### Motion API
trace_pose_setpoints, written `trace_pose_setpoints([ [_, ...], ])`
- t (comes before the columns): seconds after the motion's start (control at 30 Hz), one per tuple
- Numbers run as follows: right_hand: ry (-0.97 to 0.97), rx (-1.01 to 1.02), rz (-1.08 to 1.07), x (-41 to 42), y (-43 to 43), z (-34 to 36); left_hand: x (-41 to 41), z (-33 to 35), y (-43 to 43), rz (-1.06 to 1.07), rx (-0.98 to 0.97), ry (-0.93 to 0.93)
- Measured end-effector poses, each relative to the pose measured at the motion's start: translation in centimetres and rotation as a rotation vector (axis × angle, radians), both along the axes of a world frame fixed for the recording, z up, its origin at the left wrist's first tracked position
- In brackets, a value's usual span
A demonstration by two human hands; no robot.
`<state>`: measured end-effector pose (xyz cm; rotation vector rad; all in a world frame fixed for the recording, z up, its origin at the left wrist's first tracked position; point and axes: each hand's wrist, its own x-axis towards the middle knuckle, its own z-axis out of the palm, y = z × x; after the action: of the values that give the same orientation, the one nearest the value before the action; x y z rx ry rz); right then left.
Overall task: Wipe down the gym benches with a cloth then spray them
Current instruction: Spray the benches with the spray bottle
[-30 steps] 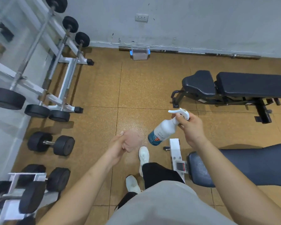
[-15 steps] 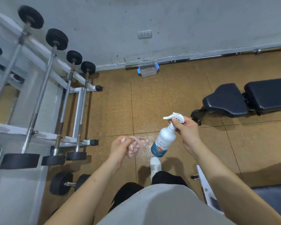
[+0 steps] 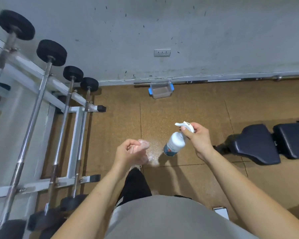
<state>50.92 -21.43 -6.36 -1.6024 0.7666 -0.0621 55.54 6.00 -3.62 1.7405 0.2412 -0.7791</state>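
Spray bottle (image 3: pixel 175 143) hangs under right hand (image 3: pixel 198 140) fingers, cloth (image 3: pixel 141 147) bunched inside left hand (image 3: pixel 130 152) fingers just left of it; bench (image 3: pixel 273 140) right of right-hand fingers, barbell rack (image 3: pixel 47 118) far left, container (image 3: pixel 160 90) beyond at wall.

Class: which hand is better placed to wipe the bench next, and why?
Left. The left hand already holds the cloth; the right hand is occupied gripping the bottle.

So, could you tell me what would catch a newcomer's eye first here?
The white spray bottle in the right hand, centre frame, beside the left hand bunching a pale cloth. Then the barbell rack filling the left side, and the black bench at right.
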Motion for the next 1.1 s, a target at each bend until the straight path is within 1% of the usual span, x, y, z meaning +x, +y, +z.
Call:
trace_pose_setpoints([
  [0.07, 0.023, -0.024, 0.002, 4.3, 0.0, 0.1, 4.6, 0.2, -0.5, -0.064, -0.043, -0.016],
  [0.13, 0.042, -0.044, 0.010, 8.7, -0.2, 0.5, 9.0, -0.2, -0.7, -0.012, -0.038, -0.055],
  [0.2, 0.052, -0.062, -0.012, 13.0, -0.8, 0.6, 13.7, -0.2, -1.0, -0.029, -0.045, -0.057],
  [0.27, 0.054, -0.069, -0.040, 16.8, -1.6, 0.6, 18.4, -0.9, -1.5, -0.075, -0.015, -0.055],
  [0.37, 0.056, -0.093, -0.081, 22.3, -3.7, 0.3, 25.2, -1.1, -2.9, -0.159, 0.057, -0.103],
  [0.5, 0.060, -0.174, -0.097, 29.5, -7.7, -2.0, 32.3, -1.4, -6.8, -0.166, 0.061, -0.113],
  [0.57, 0.082, -0.198, -0.081, 33.2, -10.0, -3.5, 35.8, -2.6, -9.4, -0.191, 0.096, -0.155],
  [0.67, 0.133, -0.189, -0.062, 39.4, -14.0, -6.6, 41.5, -6.0, -13.7, -0.274, 0.202, -0.219],
  [0.77, 0.178, -0.216, 0.006, 44.9, -18.5, -10.2, 46.5, -9.4, -18.6, -0.287, 0.251, -0.218],
  [0.9, 0.215, -0.258, 0.049, 52.0, -23.7, -14.8, 52.5, -15.0, -24.2, -0.246, 0.242, -0.143],
  [1.0, 0.242, -0.305, 0.098, 56.4, -26.1, -19.2, 56.2, -19.7, -27.9, -0.211, 0.232, -0.114],
  [1.1, 0.280, -0.344, 0.178, 59.4, -27.8, -25.1, 59.3, -25.0, -31.4, -0.203, 0.152, 0.034],
])
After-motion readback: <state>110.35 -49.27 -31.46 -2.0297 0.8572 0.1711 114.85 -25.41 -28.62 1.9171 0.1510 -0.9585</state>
